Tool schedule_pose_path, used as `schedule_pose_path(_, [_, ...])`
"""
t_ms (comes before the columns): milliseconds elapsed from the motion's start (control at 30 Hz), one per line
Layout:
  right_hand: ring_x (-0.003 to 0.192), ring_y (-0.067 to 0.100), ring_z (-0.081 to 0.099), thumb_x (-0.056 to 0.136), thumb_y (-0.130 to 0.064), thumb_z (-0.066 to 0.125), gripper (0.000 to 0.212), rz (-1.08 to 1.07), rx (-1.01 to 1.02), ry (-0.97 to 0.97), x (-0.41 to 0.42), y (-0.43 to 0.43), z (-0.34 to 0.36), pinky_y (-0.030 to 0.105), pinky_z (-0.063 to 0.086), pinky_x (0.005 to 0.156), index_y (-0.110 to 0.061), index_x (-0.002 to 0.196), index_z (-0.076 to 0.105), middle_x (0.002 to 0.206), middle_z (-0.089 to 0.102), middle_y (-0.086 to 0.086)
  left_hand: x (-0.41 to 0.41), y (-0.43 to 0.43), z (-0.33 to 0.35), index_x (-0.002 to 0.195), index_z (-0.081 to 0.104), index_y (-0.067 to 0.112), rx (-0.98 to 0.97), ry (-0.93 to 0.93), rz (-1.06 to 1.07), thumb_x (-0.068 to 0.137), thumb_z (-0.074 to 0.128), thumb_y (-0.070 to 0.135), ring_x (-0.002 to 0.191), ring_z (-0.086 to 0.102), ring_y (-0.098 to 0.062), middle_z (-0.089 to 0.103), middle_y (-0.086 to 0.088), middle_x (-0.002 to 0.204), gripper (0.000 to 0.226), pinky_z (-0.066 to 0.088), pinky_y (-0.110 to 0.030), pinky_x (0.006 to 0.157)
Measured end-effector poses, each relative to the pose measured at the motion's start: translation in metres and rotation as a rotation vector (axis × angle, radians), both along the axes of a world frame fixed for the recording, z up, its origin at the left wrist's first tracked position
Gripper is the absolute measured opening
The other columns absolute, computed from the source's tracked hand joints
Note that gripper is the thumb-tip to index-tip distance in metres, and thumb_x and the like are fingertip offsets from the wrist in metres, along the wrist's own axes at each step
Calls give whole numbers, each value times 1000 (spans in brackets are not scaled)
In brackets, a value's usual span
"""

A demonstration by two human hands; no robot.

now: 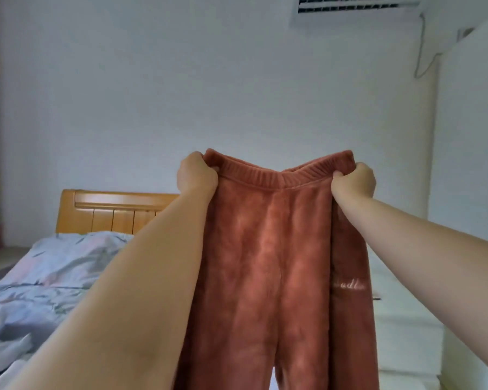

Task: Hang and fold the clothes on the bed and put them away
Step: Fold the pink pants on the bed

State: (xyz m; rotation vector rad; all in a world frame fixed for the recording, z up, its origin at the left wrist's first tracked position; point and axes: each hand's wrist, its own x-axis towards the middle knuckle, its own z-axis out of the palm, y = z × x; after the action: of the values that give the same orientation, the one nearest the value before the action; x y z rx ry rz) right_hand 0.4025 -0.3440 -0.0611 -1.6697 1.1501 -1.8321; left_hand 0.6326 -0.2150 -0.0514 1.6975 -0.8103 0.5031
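Note:
A pair of rust-red fleece trousers [268, 263] hangs upright in front of me, held up at arm's length. My left hand [197, 175] grips the left end of the ribbed waistband, fingers curled over the edge. My right hand [355, 181] grips the right end the same way. The waistband sags a little in the middle between both hands. The two legs hang down and run out of view at the bottom. Pale stitched lettering shows on the right leg. The bed [48, 277] lies below and to the left, partly hidden by my left forearm.
A crumpled pale blue floral duvet covers the bed, with a wooden headboard [110, 212] against the white wall. A white wardrobe [473, 136] with a dark knob stands at the right. An air conditioner [355, 9] is mounted high on the wall. White surface lies lower right.

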Motion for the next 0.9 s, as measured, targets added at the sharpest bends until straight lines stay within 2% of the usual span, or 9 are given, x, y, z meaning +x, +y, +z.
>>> schedule_pose_path(200, [98, 31, 62, 79, -20, 63, 25, 93, 242, 417, 35, -63, -136, 27, 43, 74, -8, 101, 67, 101, 67, 13, 48, -57, -148, 100, 68, 15, 334, 63, 29, 83, 61, 18, 88, 62, -29, 68, -8, 98, 18, 38, -28, 63])
schedule_pose_path(367, [57, 21, 50, 71, -19, 69, 16, 234, 572, 916, 45, -95, -248, 22, 33, 47, -11, 67, 56, 65, 54, 7, 68, -85, -269, 86, 63, 13, 797, 71, 66, 76, 56, 15, 77, 56, -27, 61, -5, 84, 12, 41, -29, 62])
schedule_pose_path(500, [37, 17, 37, 87, -13, 57, 22, 353, 923, 967, 57, -112, -329, 18, 32, 42, -10, 67, 46, 51, 45, 7, 82, -108, -346, 91, 62, 8, 1061, 224, -26, 79, 52, 12, 88, 64, -29, 65, -9, 92, 16, 45, -27, 64])
schedule_pose_path(567, [28, 13, 45, 96, -11, 44, 21, 429, 1119, 915, 65, -116, -360, 21, 41, 36, -5, 76, 47, 47, 55, 8, 87, -124, -376, 92, 64, 1, 1022, 472, -111, 84, 50, 6, 68, 64, -23, 69, -13, 88, 17, 49, -21, 53])
schedule_pose_path(633, [28, 16, 53, 101, -9, 34, 17, 478, 1270, 798, 79, -124, -384, 24, 45, 31, 1, 92, 46, 44, 59, 14, 90, -142, -401, 113, 60, -4, 861, 762, -207, 90, 51, 1, 61, 59, -19, 67, -18, 105, 25, 50, -19, 44])
schedule_pose_path(700, [44, 25, 61, 101, -8, 33, 26, 440, 1300, 657, 100, -140, -394, 32, 49, 36, 8, 113, 49, 70, 64, 24, 92, -164, -408, 123, 56, -1, 672, 950, -278, 91, 51, -3, 68, 62, -19, 63, -18, 120, 33, 55, -21, 51])
schedule_pose_path(800, [101, 34, 61, 99, -12, 37, 38, 269, 940, 546, 139, -194, -375, 41, 53, 78, -2, 134, 45, 124, 57, 22, 111, -216, -390, 126, 55, 2, 480, 859, -201, 89, 58, 1, 95, 64, -23, 62, -12, 119, 37, 53, -15, 69])
schedule_pose_path(867, [119, 32, 51, 98, -14, 41, 41, 236, 672, 480, 162, -228, -340, 33, 42, 92, -10, 138, 41, 135, 51, 16, 126, -247, -353, 120, 55, 6, 212, 794, -245, 90, 55, 0, 97, 62, -24, 59, -9, 106, 30, 49, -11, 63])
schedule_pose_path(900, [119, 30, 51, 97, -14, 41, 41, 273, 593, 433, 171, -244, -324, 30, 40, 91, -14, 138, 41, 134, 52, 14, 133, -261, -334, 112, 56, 12, 101, 768, -305, 91, 50, 1, 98, 62, -26, 59, -8, 103, 25, 53, -19, 73])
